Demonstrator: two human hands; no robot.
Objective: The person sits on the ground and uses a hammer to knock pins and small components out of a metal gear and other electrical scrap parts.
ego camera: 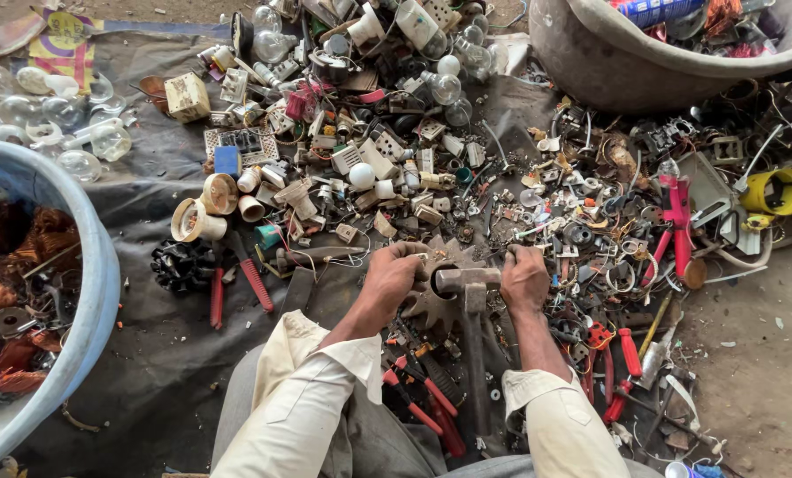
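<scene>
Both hands rest on a toothed metal disc (438, 292) lying on the dark sheet (148, 354) just ahead of the person's knees. The left hand (390, 279) is curled over the disc's left edge, fingers closed on it; the right hand (524, 279) is closed around a small part at the disc's right side, though what it pinches is too small to tell. Between the hands a hammer (468, 292) lies with its head across the disc and its handle running back toward the person. Just behind the left wrist lie red-handled pliers (422, 394); more red pliers (617, 372) lie beside the right forearm. Ahead of both hands spreads a heap of scrap (396, 133): sockets, bulbs, plugs, wire. Far left of the left hand stands a blue tub (95, 292) of copper windings; ahead and right of the right hand stands a grey basin (608, 71).
</scene>
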